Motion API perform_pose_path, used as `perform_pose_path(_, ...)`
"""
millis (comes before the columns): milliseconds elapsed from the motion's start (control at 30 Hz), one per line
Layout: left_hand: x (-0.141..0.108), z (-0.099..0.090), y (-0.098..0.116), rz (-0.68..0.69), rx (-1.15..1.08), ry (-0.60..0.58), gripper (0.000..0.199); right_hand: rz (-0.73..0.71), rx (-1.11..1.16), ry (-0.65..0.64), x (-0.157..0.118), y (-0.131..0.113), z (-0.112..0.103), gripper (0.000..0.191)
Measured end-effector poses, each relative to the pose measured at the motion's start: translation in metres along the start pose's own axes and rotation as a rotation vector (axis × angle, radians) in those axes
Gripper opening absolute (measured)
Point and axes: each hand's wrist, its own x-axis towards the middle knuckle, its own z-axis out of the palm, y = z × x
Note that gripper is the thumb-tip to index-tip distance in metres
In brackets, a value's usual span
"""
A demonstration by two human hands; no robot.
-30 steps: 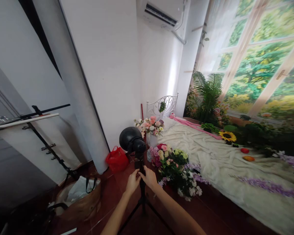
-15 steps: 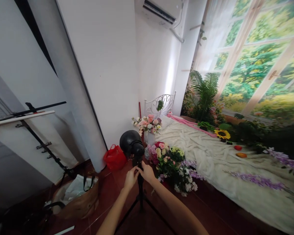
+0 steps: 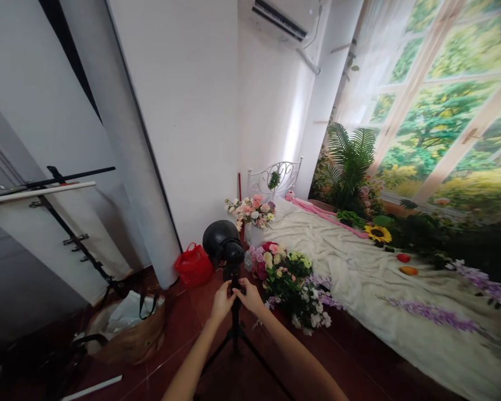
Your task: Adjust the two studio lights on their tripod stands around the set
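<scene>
A black studio light (image 3: 220, 240) with a round reflector sits on top of a black light stand (image 3: 235, 323), whose legs are spread on the floor. Just beneath the light head, my left hand (image 3: 224, 301) is closed round the stand's upper part from the left. My right hand (image 3: 249, 295) grips the same part from the right, and the two thumbs come close together in front. The fingers' far ends are hidden behind the stand, and so is any knob there.
Right of the stand are artificial flowers (image 3: 281, 273) and a bed with a cream blanket (image 3: 359, 278). A red bag (image 3: 194, 265) and a woven basket (image 3: 137, 340) stand to the left. Farther left is another black stand (image 3: 73, 234) with clamps. A white strip (image 3: 92, 387) lies on the floor.
The view has shifted slightly. My left hand has closed further round the stand, and my right hand has shifted a little on it. The light keeps nearly the same pose.
</scene>
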Motion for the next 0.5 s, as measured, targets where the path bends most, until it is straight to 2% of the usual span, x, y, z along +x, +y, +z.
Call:
perform_pose_path(267, -0.001, 0.002, -0.008, -0.044, 0.013, 0.005, 0.039, 0.088, -0.146, 0.092, -0.002, -0.007, 0.017, 0.021)
perform_pose_path(500, 0.013, -0.017, -0.004, 0.011, 0.058, -0.117, 0.036, 0.205, -0.543, -0.031, 0.005, -0.038, 0.007, 0.030)
